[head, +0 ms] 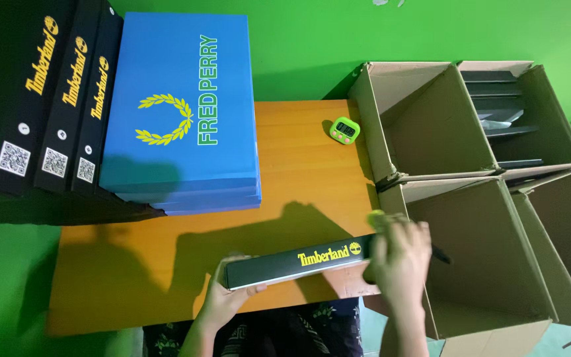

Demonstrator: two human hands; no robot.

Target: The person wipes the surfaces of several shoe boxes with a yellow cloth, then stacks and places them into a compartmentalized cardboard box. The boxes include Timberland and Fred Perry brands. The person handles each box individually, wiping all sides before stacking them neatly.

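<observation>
Flat black box (299,263) held edge-up between both hands above the near edge of the wooden table (166,251). Left hand (226,297) fingers curl under its left end, thumb on top. Right hand (401,258) fingers, blurred, wrap its right end beside an open cardboard carton (490,264).

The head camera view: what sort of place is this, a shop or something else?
Probably a packing or stockroom bench, not a shop floor. Flat black boxes and blue boxes are stacked on an orange table, open cardboard cartons stand beside it, and both hands hold another black box.
</observation>
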